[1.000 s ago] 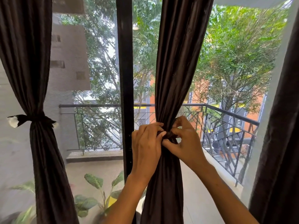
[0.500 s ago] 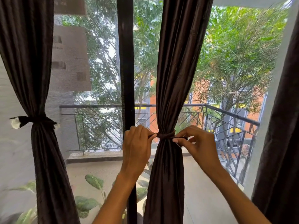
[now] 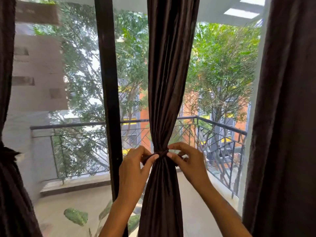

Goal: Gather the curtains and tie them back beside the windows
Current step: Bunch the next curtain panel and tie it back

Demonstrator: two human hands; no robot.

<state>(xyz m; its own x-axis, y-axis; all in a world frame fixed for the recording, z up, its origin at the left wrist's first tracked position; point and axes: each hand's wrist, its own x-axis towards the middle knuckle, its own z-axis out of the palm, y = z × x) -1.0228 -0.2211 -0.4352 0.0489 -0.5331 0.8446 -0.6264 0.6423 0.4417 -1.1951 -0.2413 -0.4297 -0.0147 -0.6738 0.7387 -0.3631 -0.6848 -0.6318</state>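
Both hands are at the middle curtain (image 3: 168, 82), cinched by a dark tie (image 3: 159, 153). Left hand (image 3: 135, 170) pinches one tie end, right hand (image 3: 187, 164) pinches the other, curtain between them.

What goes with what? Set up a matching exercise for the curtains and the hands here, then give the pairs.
1. dark brown middle curtain
2. dark brown right curtain
3. left hand
4. right hand

a. hangs loose, untied
b. pinches the tie's left end
c. cinched by a dark fabric tie
d. pinches the tie's right end

Pairs: 1-c, 2-a, 3-b, 4-d
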